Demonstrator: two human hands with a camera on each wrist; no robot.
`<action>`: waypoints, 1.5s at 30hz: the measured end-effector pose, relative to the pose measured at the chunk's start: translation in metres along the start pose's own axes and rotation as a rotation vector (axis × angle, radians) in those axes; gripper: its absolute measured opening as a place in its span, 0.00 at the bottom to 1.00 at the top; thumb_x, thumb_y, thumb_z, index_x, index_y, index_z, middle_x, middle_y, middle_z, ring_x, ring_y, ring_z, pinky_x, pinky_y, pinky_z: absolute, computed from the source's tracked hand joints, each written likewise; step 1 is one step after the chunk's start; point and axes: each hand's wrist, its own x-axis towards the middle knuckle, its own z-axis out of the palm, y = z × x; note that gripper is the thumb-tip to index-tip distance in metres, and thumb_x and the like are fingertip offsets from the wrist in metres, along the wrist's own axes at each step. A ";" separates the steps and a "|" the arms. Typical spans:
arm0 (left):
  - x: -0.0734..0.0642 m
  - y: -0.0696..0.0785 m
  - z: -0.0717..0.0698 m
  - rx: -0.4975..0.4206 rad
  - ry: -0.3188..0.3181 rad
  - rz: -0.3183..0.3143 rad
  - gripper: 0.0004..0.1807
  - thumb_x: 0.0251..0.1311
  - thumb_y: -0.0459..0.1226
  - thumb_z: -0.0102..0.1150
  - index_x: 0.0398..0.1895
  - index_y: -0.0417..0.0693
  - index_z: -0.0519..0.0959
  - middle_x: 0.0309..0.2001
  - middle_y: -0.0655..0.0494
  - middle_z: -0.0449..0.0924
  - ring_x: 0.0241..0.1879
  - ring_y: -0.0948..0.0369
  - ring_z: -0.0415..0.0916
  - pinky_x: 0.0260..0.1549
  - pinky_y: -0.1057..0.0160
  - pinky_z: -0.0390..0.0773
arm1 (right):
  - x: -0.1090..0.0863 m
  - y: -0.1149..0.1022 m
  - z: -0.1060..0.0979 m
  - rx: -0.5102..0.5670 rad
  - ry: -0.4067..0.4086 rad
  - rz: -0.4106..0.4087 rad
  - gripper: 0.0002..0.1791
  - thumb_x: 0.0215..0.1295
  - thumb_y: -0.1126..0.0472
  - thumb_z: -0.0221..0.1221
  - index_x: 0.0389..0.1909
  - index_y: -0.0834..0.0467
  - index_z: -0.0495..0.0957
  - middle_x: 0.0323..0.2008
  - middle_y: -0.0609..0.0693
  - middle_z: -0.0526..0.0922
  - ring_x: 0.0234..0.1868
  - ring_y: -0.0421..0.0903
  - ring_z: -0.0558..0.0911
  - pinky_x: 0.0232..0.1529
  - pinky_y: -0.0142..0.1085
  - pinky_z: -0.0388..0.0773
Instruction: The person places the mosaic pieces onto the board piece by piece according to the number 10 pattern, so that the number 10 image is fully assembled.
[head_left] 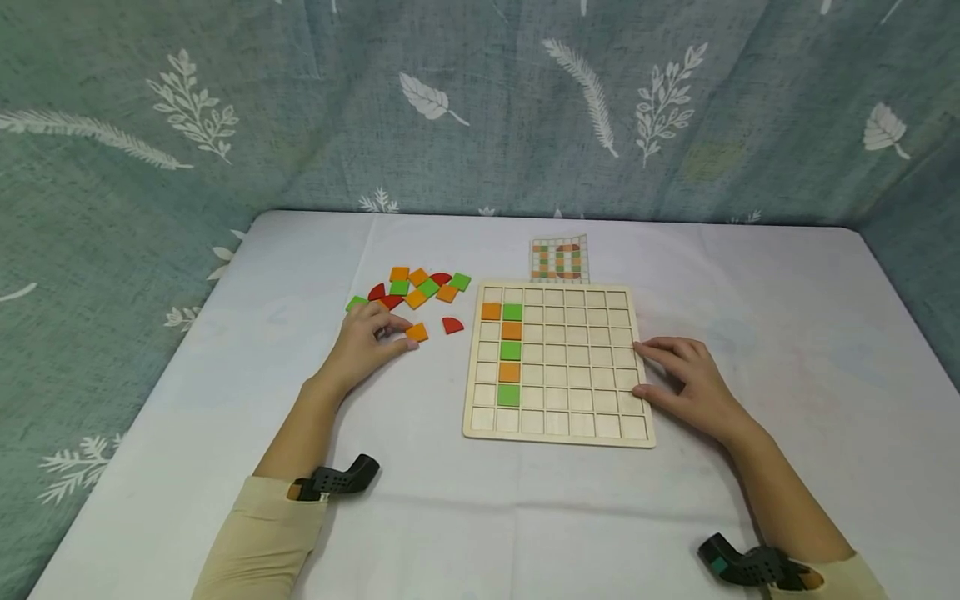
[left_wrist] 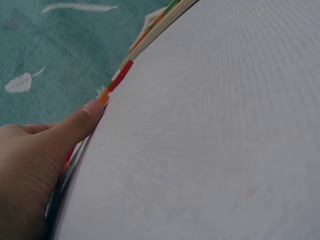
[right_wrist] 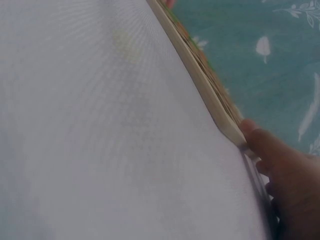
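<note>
In the head view my left hand (head_left: 365, 342) pinches an orange square tile (head_left: 417, 332) between thumb and forefinger, low over the white table. The thumb (left_wrist: 82, 120) and the tile's orange edge (left_wrist: 104, 96) also show in the left wrist view. A wooden grid board (head_left: 577, 358) lies flat to the right, with orange and green tiles down its second column and one orange tile (head_left: 491, 311) in the first. My right hand (head_left: 693, 383) rests at the board's right edge, thumb and fingertips touching it. In the right wrist view its thumb (right_wrist: 262, 140) lies against the board's rim (right_wrist: 200, 80).
Loose orange, green and red tiles (head_left: 416, 298) lie in a cluster beyond my left hand. A red quarter-round piece (head_left: 452, 325) sits between the held tile and the board. Behind the board is a patterned card (head_left: 559, 259). A leaf-print curtain (head_left: 480, 108) hangs behind the table.
</note>
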 end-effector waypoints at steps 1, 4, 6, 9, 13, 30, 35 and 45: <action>0.000 0.001 0.000 -0.002 -0.008 0.004 0.15 0.49 0.43 0.70 0.38 0.45 0.84 0.33 0.55 0.69 0.41 0.57 0.60 0.38 0.58 0.59 | 0.000 0.000 0.000 -0.001 -0.001 -0.002 0.33 0.50 0.57 0.70 0.59 0.60 0.74 0.54 0.59 0.73 0.58 0.58 0.64 0.53 0.56 0.57; -0.002 0.005 0.002 -0.007 -0.016 0.030 0.16 0.48 0.43 0.72 0.38 0.45 0.84 0.33 0.55 0.69 0.41 0.58 0.60 0.39 0.58 0.61 | 0.001 -0.001 0.000 -0.005 -0.003 -0.006 0.33 0.50 0.57 0.70 0.59 0.60 0.74 0.54 0.59 0.73 0.58 0.58 0.64 0.53 0.56 0.57; -0.002 0.007 0.003 -0.007 -0.007 0.055 0.16 0.47 0.43 0.72 0.37 0.45 0.84 0.32 0.56 0.69 0.40 0.59 0.61 0.39 0.59 0.62 | 0.001 -0.001 -0.001 -0.005 -0.002 -0.006 0.32 0.50 0.57 0.70 0.59 0.60 0.74 0.54 0.59 0.73 0.57 0.58 0.64 0.53 0.56 0.57; -0.001 0.010 0.004 -0.016 0.011 0.086 0.15 0.46 0.42 0.73 0.37 0.46 0.84 0.31 0.57 0.68 0.41 0.60 0.61 0.38 0.60 0.62 | 0.001 0.000 -0.001 -0.007 0.000 -0.007 0.32 0.50 0.57 0.70 0.59 0.60 0.74 0.54 0.59 0.73 0.57 0.59 0.64 0.53 0.56 0.57; -0.001 0.018 0.002 -0.040 -0.015 0.085 0.15 0.46 0.42 0.73 0.38 0.47 0.84 0.31 0.57 0.69 0.41 0.59 0.60 0.38 0.60 0.62 | 0.001 0.001 0.000 -0.003 0.004 -0.011 0.33 0.50 0.58 0.70 0.58 0.61 0.74 0.54 0.60 0.73 0.58 0.59 0.64 0.54 0.56 0.57; -0.003 0.048 0.007 -0.066 -0.136 0.215 0.15 0.42 0.42 0.75 0.35 0.50 0.85 0.31 0.61 0.70 0.39 0.64 0.59 0.36 0.63 0.62 | 0.001 -0.002 -0.001 0.000 -0.004 -0.004 0.33 0.50 0.58 0.70 0.59 0.61 0.74 0.54 0.60 0.73 0.58 0.58 0.64 0.54 0.56 0.57; -0.007 0.058 0.014 -0.010 -0.151 0.330 0.16 0.42 0.45 0.75 0.35 0.50 0.85 0.31 0.61 0.71 0.39 0.63 0.61 0.37 0.64 0.62 | 0.000 -0.001 0.001 -0.007 -0.002 0.003 0.33 0.49 0.58 0.70 0.58 0.62 0.74 0.54 0.60 0.73 0.57 0.59 0.64 0.54 0.56 0.57; -0.011 0.066 0.029 -0.018 -0.205 0.446 0.16 0.43 0.46 0.74 0.35 0.51 0.85 0.32 0.62 0.72 0.39 0.64 0.62 0.40 0.65 0.64 | 0.001 -0.001 0.000 -0.011 0.004 -0.005 0.32 0.49 0.58 0.70 0.58 0.61 0.75 0.54 0.59 0.73 0.57 0.58 0.64 0.53 0.56 0.57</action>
